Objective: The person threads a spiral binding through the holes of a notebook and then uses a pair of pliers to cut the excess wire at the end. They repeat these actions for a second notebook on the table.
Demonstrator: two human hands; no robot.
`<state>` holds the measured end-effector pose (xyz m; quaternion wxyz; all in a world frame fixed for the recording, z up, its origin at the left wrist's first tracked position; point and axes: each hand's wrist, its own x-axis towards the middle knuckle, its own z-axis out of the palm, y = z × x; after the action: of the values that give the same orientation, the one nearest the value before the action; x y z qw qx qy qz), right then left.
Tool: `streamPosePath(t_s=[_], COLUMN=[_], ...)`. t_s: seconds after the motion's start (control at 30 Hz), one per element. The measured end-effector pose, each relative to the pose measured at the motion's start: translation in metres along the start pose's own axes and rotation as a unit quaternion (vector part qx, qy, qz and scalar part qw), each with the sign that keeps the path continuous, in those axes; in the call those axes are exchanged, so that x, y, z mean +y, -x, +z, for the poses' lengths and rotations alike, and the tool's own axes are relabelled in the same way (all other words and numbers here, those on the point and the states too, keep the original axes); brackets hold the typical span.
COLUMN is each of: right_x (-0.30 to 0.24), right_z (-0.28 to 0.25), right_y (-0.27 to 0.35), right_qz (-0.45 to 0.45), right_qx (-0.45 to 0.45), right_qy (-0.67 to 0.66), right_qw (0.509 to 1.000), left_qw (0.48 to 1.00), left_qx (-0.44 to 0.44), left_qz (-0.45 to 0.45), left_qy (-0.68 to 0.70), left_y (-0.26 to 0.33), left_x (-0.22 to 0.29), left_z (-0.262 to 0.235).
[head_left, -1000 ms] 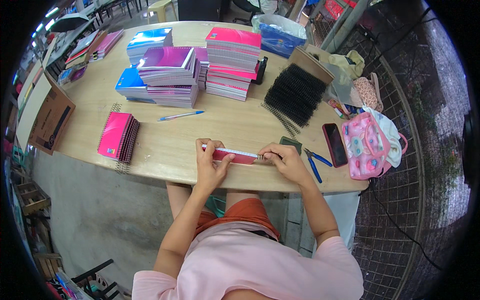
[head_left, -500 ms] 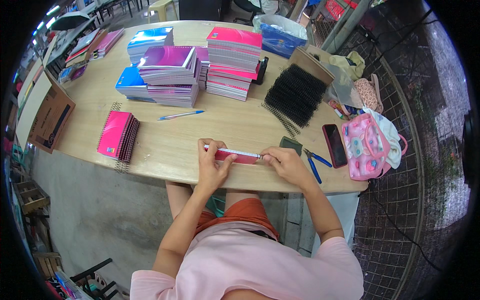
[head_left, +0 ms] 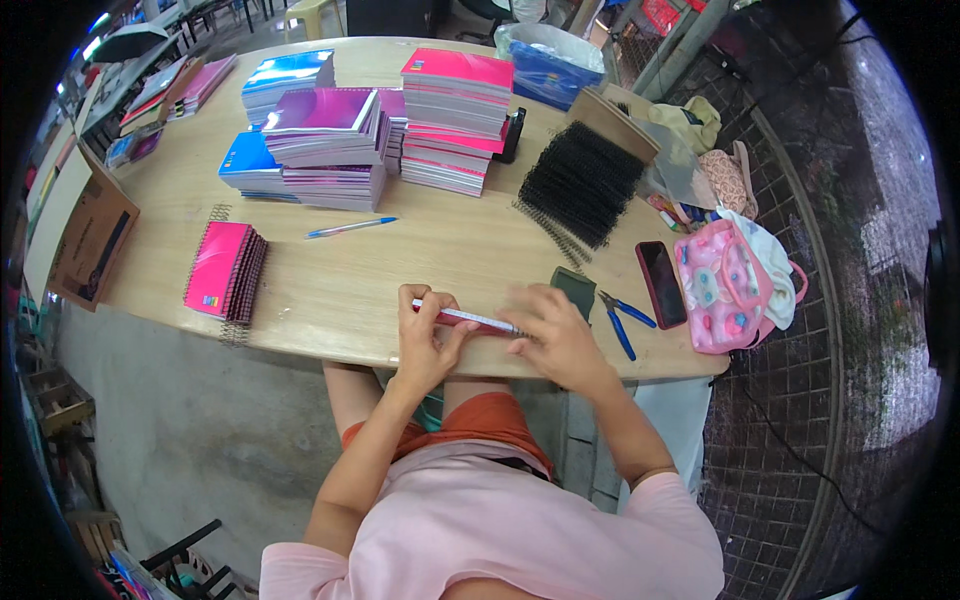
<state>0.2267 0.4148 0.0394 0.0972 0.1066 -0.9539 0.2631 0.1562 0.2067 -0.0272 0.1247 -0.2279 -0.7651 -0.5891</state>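
My left hand (head_left: 428,335) grips the left end of a thin pink notebook (head_left: 470,319) held on edge at the near rim of the wooden table (head_left: 330,290). My right hand (head_left: 553,335) rests on the notebook's right end, fingers blurred. A pile of black spiral binding coils (head_left: 580,185) lies beyond my right hand. Blue-handled pliers (head_left: 620,320) and a dark green pouch (head_left: 575,290) sit just right of it.
Stacks of pink, purple and blue notebooks (head_left: 370,135) fill the table's far middle. A bound pink notebook pile (head_left: 225,270) lies at the left, a blue pen (head_left: 350,228) in between. A black phone (head_left: 662,283) and pink bag (head_left: 730,285) sit at the right. A cardboard box (head_left: 90,240) leans at the left edge.
My right hand has slid a little left along the notebook and its fingers blur. My left hand keeps its grip in place.
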Motion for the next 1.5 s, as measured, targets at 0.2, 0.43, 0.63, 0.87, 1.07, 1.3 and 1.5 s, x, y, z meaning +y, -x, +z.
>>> streamPosePath(t_s=[0.2, 0.43, 0.63, 0.87, 1.07, 1.3, 1.5], right_x=[0.064, 0.075, 0.058, 0.054, 0.047, 0.038, 0.026], right_z=[-0.049, -0.045, -0.03, -0.024, -0.023, -0.023, -0.019], right_y=[-0.003, -0.022, -0.042, -0.046, -0.051, -0.057, -0.057], right_qz=[0.033, 0.031, 0.028, -0.017, 0.001, -0.026, 0.005], right_qx=[-0.123, -0.139, -0.189, -0.209, -0.133, -0.144, -0.131], right_qy=[0.145, -0.292, -0.491, -0.364, -0.407, -0.323, -0.301], right_qw=[0.981, 0.946, 0.85, 0.907, 0.904, 0.935, 0.945], left_qw=[0.999, 0.999, 0.998, 0.999, 0.999, 0.998, 0.998], left_qx=[-0.015, -0.012, -0.016, -0.032, -0.034, -0.036, -0.03], left_qz=[0.037, 0.029, 0.052, 0.036, 0.025, 0.019, 0.038], left_qy=[-0.026, -0.013, -0.022, -0.001, 0.03, 0.04, 0.03], left_y=[-0.006, -0.004, -0.006, -0.004, -0.003, -0.004, -0.004], left_x=[-0.002, -0.013, -0.007, -0.005, -0.005, -0.004, -0.009], left_z=[-0.014, 0.0, -0.002, 0.003, 0.007, 0.006, 0.009])
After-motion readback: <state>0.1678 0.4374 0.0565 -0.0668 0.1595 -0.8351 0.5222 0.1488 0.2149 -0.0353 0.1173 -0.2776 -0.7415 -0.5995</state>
